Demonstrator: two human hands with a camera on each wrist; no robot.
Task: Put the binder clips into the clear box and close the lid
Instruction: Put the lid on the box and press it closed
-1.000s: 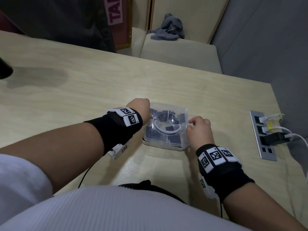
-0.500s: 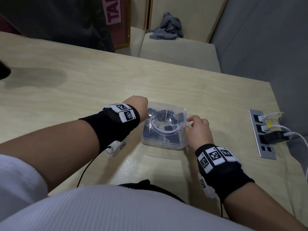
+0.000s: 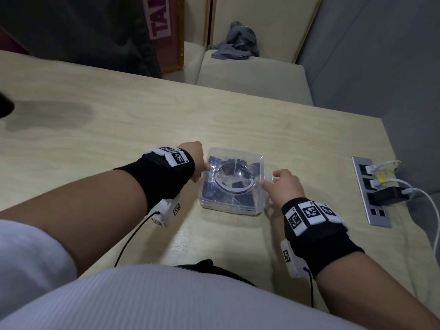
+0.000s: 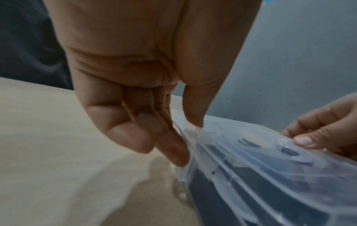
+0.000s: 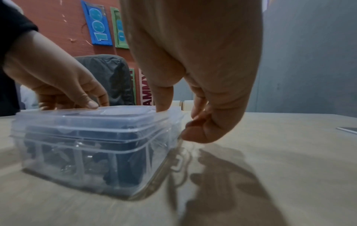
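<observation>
Clear glossy plastic box (image 3: 232, 206) and lid (image 5: 108, 116), pale matt wood-grain table (image 3: 119, 129), brushed metal socket strip (image 3: 371, 201), black cloth wristbands (image 3: 157, 177)

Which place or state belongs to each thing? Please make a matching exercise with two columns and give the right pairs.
Column 1
1. binder clips
2. lid
3. left hand
4. power strip

Column 2
A. set into the table near its right edge, with cables plugged in
B. inside the clear box, seen through its walls
C. at the left side of the box, thumb on top of the lid
D. down on top of the box

Pairs: 1-B, 2-D, 3-C, 4-A
</observation>
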